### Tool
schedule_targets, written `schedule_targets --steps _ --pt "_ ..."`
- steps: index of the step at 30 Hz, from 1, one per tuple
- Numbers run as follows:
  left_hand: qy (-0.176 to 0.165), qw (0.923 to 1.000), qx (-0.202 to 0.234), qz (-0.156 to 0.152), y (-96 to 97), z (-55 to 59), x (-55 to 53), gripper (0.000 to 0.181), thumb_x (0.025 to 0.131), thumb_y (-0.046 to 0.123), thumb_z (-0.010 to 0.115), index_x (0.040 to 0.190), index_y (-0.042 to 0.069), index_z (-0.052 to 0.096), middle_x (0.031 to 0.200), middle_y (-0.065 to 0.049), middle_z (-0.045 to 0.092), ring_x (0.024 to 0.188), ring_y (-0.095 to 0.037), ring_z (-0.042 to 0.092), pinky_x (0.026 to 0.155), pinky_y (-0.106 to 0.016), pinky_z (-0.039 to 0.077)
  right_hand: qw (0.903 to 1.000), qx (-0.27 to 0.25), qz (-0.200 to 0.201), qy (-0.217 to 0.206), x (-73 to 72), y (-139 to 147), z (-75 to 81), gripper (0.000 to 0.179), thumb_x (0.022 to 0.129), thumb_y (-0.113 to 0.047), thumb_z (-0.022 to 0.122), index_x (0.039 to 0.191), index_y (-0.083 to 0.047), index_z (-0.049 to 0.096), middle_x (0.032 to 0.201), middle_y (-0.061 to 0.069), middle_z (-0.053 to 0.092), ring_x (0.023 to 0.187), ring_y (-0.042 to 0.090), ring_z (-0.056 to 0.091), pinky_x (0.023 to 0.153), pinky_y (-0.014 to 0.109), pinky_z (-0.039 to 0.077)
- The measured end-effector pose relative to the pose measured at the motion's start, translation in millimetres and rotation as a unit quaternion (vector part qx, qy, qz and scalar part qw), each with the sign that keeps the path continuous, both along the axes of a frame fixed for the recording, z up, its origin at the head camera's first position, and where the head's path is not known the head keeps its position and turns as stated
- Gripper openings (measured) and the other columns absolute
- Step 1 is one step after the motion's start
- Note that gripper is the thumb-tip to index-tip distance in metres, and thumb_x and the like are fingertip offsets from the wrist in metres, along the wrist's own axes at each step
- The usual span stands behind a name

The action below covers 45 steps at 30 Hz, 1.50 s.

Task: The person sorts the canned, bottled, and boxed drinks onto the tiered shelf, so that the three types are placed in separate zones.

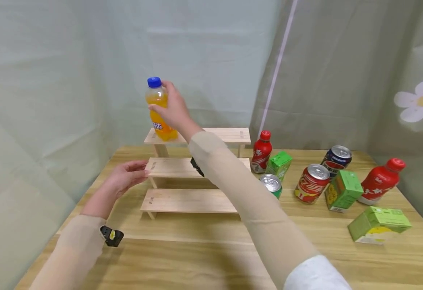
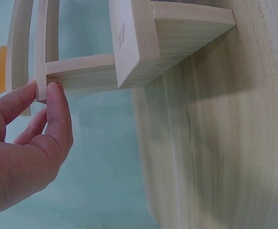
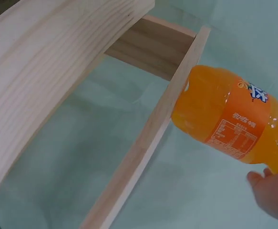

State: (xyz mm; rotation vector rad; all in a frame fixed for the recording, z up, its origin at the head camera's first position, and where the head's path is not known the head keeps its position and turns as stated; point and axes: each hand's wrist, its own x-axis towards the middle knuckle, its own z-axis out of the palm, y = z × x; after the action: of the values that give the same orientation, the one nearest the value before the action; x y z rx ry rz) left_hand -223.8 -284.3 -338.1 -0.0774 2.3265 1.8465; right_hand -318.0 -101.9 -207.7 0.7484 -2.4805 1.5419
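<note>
My right hand grips a bottle of orange soda with a blue cap around its upper part. The bottle stands upright, its base at the left end of the top step of a three-tier wooden shelf. In the right wrist view the bottle's bottom meets the edge of the top board. At the shelf's left side, my left hand pinches the end of the middle board between thumb and fingers, as the left wrist view shows.
Right of the shelf stand red bottles, green drink cartons, a red can, a dark blue can and a green can. Another carton lies nearer the front. Curtains hang behind the wooden table.
</note>
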Motion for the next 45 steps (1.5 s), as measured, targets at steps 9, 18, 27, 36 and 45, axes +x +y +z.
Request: schedule_targets --steps 9,18,27,36,45 --pt "0.003 0.9997 0.023 0.010 -3.2 -6.1 -3.6 0.058 0.096 0.000 0.051 0.144 -0.013 0.022 0.134 -0.024 0.039 0.083 0.003 0.060 0.081 -0.014 0.056 0.9973 0.067 -0.030 0.010 10.7 7.4 -4.7 0.076 0.089 -0.032 0.067 0.149 -0.018 0.024 0.150 0.003 0.034 0.136 0.020 0.032 0.112 0.036 0.038" --pt "0.009 0.9993 0.031 -0.020 10.2 -7.1 -20.2 0.057 0.097 -0.002 0.047 0.145 -0.013 0.019 0.147 -0.035 0.022 0.085 0.006 0.058 0.083 -0.012 0.054 0.9975 0.056 -0.039 0.016 17.3 44.4 -3.1 0.071 0.089 -0.030 0.067 0.147 -0.014 0.030 0.151 0.003 0.033 0.138 0.020 0.030 0.116 0.034 0.032" --pt "0.015 0.9985 0.046 -0.026 20.0 -7.4 -34.3 0.057 0.096 -0.004 0.047 0.144 -0.014 0.019 0.145 -0.034 0.024 0.082 0.005 0.058 0.080 -0.011 0.055 0.9963 0.059 -0.048 0.042 19.9 96.5 3.5 0.065 0.089 -0.029 0.068 0.142 -0.010 0.036 0.147 0.005 0.039 0.136 0.020 0.035 0.114 0.034 0.034" --pt "0.005 0.9991 0.037 -0.020 8.5 -10.5 -30.4 0.058 0.095 -0.002 0.050 0.144 -0.013 0.020 0.143 -0.030 0.028 0.083 0.004 0.058 0.081 -0.014 0.056 0.9955 0.061 -0.034 0.065 34.8 115.0 10.7 0.059 0.089 -0.029 0.067 0.139 -0.011 0.041 0.143 0.003 0.043 0.131 0.018 0.038 0.110 0.034 0.038" --pt "0.010 0.9990 0.036 -0.023 2.3 -10.6 -28.1 0.061 0.095 -0.001 0.051 0.145 -0.013 0.018 0.142 -0.030 0.028 0.084 0.004 0.059 0.079 -0.013 0.055 0.9951 0.050 -0.022 0.082 52.2 140.0 22.5 0.062 0.088 -0.028 0.069 0.140 -0.010 0.039 0.145 0.004 0.041 0.134 0.017 0.035 0.111 0.031 0.036"
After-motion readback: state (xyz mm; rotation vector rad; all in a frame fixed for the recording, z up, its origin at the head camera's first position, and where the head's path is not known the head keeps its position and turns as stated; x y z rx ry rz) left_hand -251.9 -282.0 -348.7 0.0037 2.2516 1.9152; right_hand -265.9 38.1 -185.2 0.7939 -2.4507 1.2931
